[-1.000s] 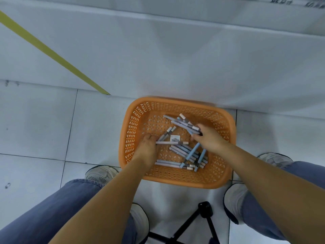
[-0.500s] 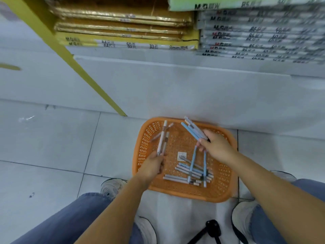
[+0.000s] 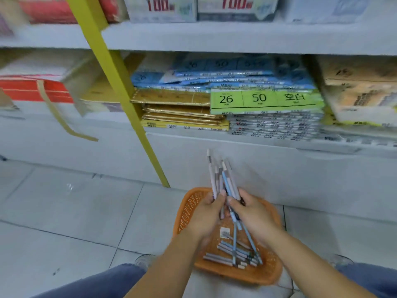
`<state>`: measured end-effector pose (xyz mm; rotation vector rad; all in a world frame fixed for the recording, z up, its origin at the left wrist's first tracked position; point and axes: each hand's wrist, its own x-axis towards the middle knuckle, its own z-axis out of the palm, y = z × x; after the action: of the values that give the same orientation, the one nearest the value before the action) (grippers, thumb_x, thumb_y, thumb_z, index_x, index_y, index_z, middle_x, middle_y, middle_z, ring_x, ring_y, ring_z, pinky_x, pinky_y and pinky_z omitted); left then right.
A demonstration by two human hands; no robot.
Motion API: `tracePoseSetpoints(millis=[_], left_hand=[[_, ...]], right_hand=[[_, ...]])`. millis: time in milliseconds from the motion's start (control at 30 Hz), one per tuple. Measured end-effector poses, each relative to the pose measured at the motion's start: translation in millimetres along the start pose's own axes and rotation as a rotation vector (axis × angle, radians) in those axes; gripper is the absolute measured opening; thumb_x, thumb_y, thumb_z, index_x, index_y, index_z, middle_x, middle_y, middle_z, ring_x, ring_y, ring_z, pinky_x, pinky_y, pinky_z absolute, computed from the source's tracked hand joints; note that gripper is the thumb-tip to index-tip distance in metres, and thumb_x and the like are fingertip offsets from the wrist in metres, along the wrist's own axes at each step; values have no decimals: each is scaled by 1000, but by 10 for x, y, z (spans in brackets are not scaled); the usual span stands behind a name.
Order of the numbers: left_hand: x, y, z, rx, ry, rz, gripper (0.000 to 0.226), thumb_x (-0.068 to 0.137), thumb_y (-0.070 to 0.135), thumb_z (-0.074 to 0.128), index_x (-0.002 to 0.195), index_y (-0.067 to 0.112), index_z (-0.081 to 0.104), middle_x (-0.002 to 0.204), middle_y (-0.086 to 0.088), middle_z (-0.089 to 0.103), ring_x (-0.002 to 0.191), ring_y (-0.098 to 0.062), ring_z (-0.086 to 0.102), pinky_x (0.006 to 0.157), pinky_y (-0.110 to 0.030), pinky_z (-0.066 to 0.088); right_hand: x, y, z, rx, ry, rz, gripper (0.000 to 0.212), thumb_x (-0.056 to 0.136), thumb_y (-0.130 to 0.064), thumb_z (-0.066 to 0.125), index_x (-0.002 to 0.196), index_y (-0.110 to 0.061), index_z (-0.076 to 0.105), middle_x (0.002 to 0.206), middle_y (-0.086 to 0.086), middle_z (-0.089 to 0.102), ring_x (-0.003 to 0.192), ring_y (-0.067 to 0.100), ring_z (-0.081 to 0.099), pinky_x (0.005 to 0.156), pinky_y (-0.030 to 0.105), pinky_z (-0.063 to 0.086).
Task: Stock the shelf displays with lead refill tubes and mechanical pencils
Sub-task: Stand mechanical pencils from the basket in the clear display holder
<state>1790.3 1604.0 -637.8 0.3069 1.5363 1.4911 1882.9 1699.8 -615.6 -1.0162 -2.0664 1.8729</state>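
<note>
An orange plastic basket (image 3: 271, 274) sits on the floor tiles at the foot of the shelving, with several grey and blue mechanical pencils (image 3: 227, 253) lying in it. Above the basket my left hand (image 3: 207, 214) and my right hand (image 3: 252, 214) have come together. Between them they grip a bundle of mechanical pencils (image 3: 222, 179) that points up and away from me. A few blue pencils hang down from my right hand toward the basket.
The white shelf unit (image 3: 236, 160) rises straight ahead, its lowest shelf stacked with gold, blue and green packs of paper (image 3: 266, 100). A yellow upright post (image 3: 120, 93) runs diagonally at the left. Red boxes (image 3: 32, 89) stand on the left shelf. My knees frame the basket.
Both hands have lifted out of the basket and joined their separate handfuls of pencils into one bundle. My head has tilted up, bringing the shelves into view.
</note>
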Motion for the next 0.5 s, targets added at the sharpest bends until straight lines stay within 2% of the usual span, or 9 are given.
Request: tracePoseSetpoints(millis=[67, 133, 167, 200, 267, 333, 400, 500], left_hand=[[-89, 220, 62, 44, 20, 17, 34, 102, 41, 52, 111, 15, 72, 78, -4, 69, 69, -16, 64, 62, -29, 47], [-184, 454, 90, 54, 17, 32, 33, 102, 40, 53, 118, 15, 68, 101, -15, 74, 91, -28, 70, 76, -43, 54], [-237, 595, 99, 46, 2, 44, 33, 102, 38, 52, 120, 14, 67, 108, -19, 73, 96, -33, 69, 82, -48, 54], [-286, 740, 114, 32, -24, 64, 34, 103, 35, 51, 120, 11, 66, 108, -21, 73, 95, -35, 68, 81, -49, 54], [-389, 1049, 149, 3, -86, 112, 35, 103, 33, 49, 116, 5, 67, 94, -18, 72, 79, -29, 65, 69, -41, 50], [-506, 1364, 190, 11, -135, 161, 33, 103, 33, 49, 108, 8, 69, 80, -10, 67, 67, -19, 59, 63, -33, 46], [-599, 1657, 242, 62, -158, 222, 34, 105, 33, 45, 102, 9, 69, 72, -6, 63, 59, -15, 54, 55, -26, 41], [-707, 2020, 338, 89, -176, 301, 34, 106, 33, 44, 107, 8, 67, 74, -9, 61, 60, -17, 53, 54, -28, 40]], right_hand=[[-85, -205, -16, -17, -29, -60, 29, 98, -15, 52, 111, -39, 61, 91, -17, 74, 84, -5, 67, 71, 12, 50], [-156, -428, -72, -24, -79, -119, 34, 99, -12, 51, 120, -37, 59, 105, -13, 72, 97, 0, 66, 83, 18, 51], [-188, -550, -115, -39, -100, -155, 35, 99, -12, 50, 125, -35, 58, 106, -15, 72, 99, 2, 66, 83, 17, 51], [-215, -680, -164, -53, -124, -181, 36, 99, -14, 50, 127, -37, 56, 103, -16, 72, 98, 5, 68, 80, 18, 53], [-291, -976, -266, -8, -198, -176, 39, 100, -19, 50, 127, -47, 53, 94, -6, 73, 87, 18, 72, 71, 31, 59], [-360, -1281, -385, 12, -283, -177, 41, 100, -26, 48, 126, -57, 47, 93, 5, 73, 77, 28, 72, 63, 40, 60], [-403, -1575, -505, -88, -345, -238, 41, 101, -34, 44, 129, -63, 37, 93, 1, 73, 76, 29, 73, 62, 41, 60], [-427, -1925, -658, -184, -361, -323, 46, 101, -38, 42, 129, -71, 25, 91, -2, 71, 71, 29, 73, 57, 39, 60]])
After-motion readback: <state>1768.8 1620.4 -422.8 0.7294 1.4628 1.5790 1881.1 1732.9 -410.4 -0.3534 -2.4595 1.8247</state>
